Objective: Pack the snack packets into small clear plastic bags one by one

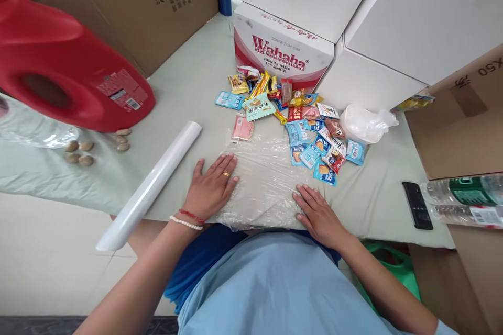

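A sheet of clear plastic film (264, 178), wrinkled, lies on the green cloth in front of me. My left hand (212, 183) rests flat at its left edge, fingers stretched out. At the right edge of the film lies my right hand (317, 214), its fingers also extended. A pink snack packet (242, 128) sits by the film's far left corner. Beyond the film is a heap of small snack packets, among them a pale green packet (260, 107) and several blue packets (312, 154). Left of my left hand lies a white roll (151, 186), slanting over the table's front edge.
A red jug (78, 63) stands at the left near several brown nut-like pieces (79, 153). A Wahaha carton (283, 47) stands at the back. A white plastic bag (365, 123), a black phone (417, 205) and clear bottles (467, 191) lie to the right.
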The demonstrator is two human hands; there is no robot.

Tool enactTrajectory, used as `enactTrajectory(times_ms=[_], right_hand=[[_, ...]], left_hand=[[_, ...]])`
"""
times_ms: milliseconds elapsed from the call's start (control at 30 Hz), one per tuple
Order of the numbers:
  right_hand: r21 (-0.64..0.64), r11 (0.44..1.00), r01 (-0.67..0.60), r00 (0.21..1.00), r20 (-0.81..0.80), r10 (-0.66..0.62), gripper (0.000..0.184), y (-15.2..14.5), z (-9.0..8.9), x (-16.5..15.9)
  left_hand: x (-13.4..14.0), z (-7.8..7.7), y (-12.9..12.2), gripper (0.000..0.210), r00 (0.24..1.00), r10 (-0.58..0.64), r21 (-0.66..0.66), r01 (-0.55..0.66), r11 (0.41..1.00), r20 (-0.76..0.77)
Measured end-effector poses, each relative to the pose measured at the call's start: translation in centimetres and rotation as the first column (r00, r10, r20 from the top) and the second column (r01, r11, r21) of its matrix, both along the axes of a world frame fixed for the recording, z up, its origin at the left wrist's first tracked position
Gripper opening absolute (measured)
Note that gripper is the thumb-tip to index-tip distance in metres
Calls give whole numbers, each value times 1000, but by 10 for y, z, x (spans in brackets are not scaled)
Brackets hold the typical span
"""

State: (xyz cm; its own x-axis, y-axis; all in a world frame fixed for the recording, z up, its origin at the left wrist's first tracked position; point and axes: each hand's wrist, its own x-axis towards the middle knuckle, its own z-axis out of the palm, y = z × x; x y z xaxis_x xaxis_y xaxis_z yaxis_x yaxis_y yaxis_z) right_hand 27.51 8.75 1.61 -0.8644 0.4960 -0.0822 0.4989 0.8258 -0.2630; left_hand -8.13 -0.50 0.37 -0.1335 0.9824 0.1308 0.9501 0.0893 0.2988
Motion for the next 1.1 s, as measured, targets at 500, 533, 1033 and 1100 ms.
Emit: enactTrajectory(times_ms=[500,533,1033,1100], right_hand=[[-105,890,445,877,-151,-456,40,98,57,-27],[-27,871,490,855,-179,-486,40,118,59,-45],[178,802,570,803,-329,-497,61,183,78,-102],[181,905,385,874,-385,-296,61,155,95,-96]], left_hand=[[-6,0,-7,63,999,-29,-6,29,1000,-39],[-6,0,-7,63,998,-34,-10,33,999,-46],[-3,2,-8,65,999,-26,-61,23,998,-46],[-3,1,-9,68,999,-30,-51,28,998,-39]])
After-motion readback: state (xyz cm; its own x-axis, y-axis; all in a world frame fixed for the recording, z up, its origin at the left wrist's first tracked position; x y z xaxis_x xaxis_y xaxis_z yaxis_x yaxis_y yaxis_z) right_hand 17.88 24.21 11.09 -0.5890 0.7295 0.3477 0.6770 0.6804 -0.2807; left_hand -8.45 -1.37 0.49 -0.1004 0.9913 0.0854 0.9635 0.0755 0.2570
